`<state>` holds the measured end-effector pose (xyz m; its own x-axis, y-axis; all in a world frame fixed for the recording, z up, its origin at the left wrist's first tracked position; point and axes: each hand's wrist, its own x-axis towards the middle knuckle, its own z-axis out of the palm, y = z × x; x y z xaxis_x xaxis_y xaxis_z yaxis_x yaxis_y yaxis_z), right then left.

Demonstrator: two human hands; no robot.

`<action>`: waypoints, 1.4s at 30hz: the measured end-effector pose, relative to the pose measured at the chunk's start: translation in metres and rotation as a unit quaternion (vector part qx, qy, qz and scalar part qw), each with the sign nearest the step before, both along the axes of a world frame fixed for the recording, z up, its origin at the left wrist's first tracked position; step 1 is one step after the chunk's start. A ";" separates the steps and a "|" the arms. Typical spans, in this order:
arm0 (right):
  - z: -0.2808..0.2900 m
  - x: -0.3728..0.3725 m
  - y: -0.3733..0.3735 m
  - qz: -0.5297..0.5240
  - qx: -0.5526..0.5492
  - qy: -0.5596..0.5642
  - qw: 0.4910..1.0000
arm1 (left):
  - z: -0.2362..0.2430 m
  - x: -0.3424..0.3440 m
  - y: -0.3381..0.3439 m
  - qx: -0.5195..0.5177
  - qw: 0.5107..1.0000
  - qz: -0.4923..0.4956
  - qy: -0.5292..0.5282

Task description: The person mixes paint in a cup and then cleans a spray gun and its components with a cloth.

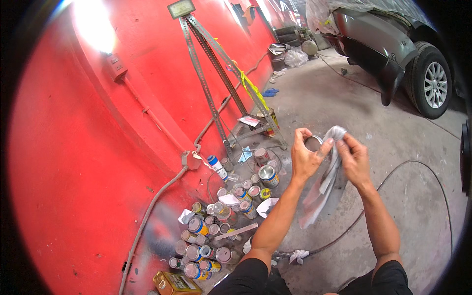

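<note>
My left hand (307,160) is closed around a small round can (312,143) with a dark inside, its rim tilted toward me. My right hand (355,160) pinches a thin grey-white cloth (325,189) just to the right of the can. The top of the cloth is bunched between both hands, near my left thumb. Its lower part hangs down between my forearms, slightly blurred. Fingers hide most of the can's side. Both hands are raised above the grey concrete floor (408,147).
Several paint cans (198,226) crowd the floor along the red wall (98,162). A metal stand (206,64) carries a lamp (181,8). A dark hose (388,174) curves across the floor at right. A grey car (373,44), partly under plastic, stands far right.
</note>
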<state>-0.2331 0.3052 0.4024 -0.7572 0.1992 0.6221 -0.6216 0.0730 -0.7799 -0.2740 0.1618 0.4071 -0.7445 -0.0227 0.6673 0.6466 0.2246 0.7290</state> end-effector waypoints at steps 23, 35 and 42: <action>-0.008 0.040 -0.071 -0.164 0.232 0.174 0.943 | 0.019 0.006 -0.003 -0.121 0.891 0.382 0.213; 0.033 0.048 -0.020 -0.008 -0.080 -0.051 0.995 | 0.031 0.015 -0.019 0.005 0.905 0.339 0.258; -0.006 0.038 -0.071 -0.095 0.008 0.114 0.989 | 0.004 0.011 -0.001 0.001 0.905 0.345 0.249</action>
